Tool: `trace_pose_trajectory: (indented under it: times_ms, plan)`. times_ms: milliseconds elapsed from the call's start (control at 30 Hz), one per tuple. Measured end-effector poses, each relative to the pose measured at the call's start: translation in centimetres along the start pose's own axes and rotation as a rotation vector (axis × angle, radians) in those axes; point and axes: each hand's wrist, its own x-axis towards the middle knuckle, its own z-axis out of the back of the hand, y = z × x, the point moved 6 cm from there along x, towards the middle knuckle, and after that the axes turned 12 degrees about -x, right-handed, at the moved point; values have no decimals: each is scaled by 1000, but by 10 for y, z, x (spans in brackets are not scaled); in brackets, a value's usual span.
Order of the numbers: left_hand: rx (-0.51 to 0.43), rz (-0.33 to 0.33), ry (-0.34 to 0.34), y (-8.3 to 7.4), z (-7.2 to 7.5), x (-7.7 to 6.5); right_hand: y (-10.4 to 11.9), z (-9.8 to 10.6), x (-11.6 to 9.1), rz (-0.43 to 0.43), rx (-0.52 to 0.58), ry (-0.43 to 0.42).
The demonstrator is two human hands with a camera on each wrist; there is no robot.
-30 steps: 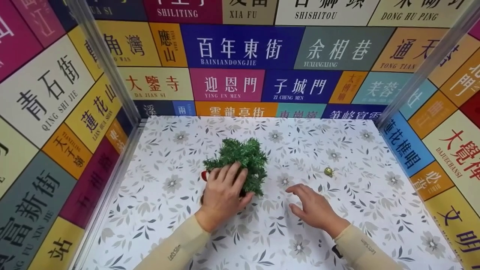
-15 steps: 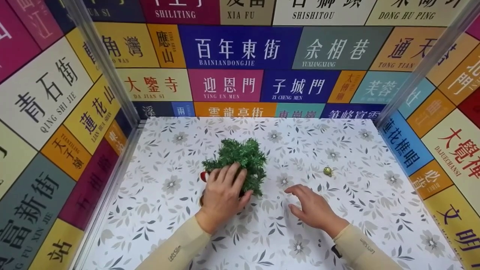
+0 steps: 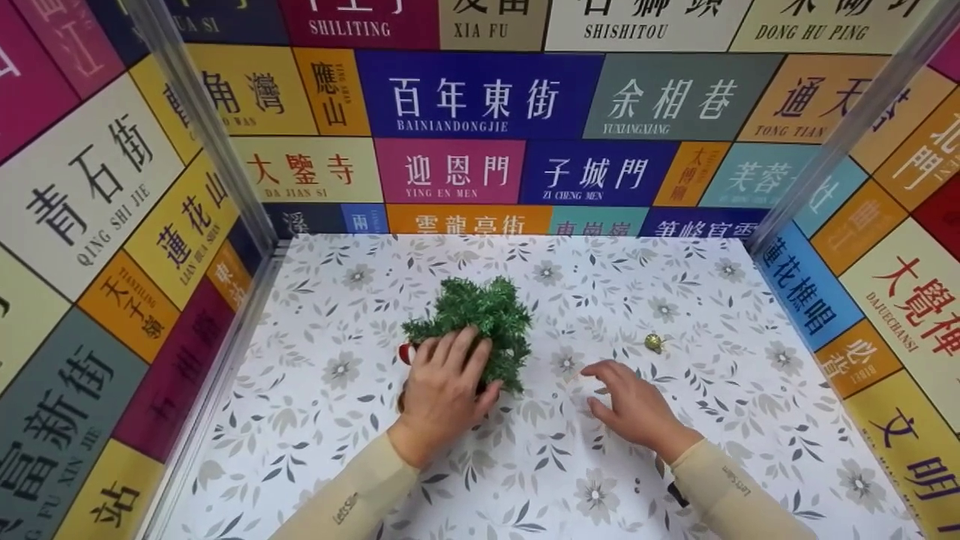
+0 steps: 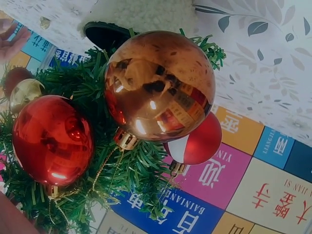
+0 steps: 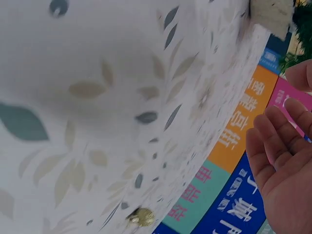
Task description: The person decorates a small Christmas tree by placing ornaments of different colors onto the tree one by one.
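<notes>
A small green artificial Christmas tree [image 3: 487, 300] stands on the patterned white cloth. My left hand [image 3: 446, 382] holds it from the near side, fingers over the branches and thumb at the right; the fingertips are partly buried in greenery. The left wrist view shows a large copper bauble [image 4: 161, 83], a shiny red bauble [image 4: 52, 141], a red-and-white bauble [image 4: 197, 144] and a small gold one [image 4: 27, 95] hanging on the tree. My right hand [image 3: 634, 405] hovers to the tree's right, fingers loosely bent, holding nothing. Beyond it lies a loose small gold bauble [image 3: 654, 343].
The floral cloth [image 3: 300, 420] covers the tabletop. Panels printed with coloured place names enclose it at the back [image 3: 480, 94], left [image 3: 90, 180] and right [image 3: 907, 307], with clear corner posts between them.
My right hand has shifted slightly right and away from the tree in the last half second. The left hand stays on the tree, and the loose gold bauble has not moved.
</notes>
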Motion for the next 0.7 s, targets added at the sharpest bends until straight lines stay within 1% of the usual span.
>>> trace_pose_trajectory:
  times_ms: [167, 300, 467, 700]
  plan:
    - [-16, -5, -23, -2, 0, 2, -27, 1, -3, -73, -18, 9]
    - [-13, -8, -15, -2, -1, 1, -42, 1, -4, -90, -12, 36]
    - [-6, -7, -3, -2, -2, 1, -64, 0, -3, -120, -32, 58]
    - [-8, -11, -6, -1, -1, 0, -105, 0, 3, -236, -38, 52]
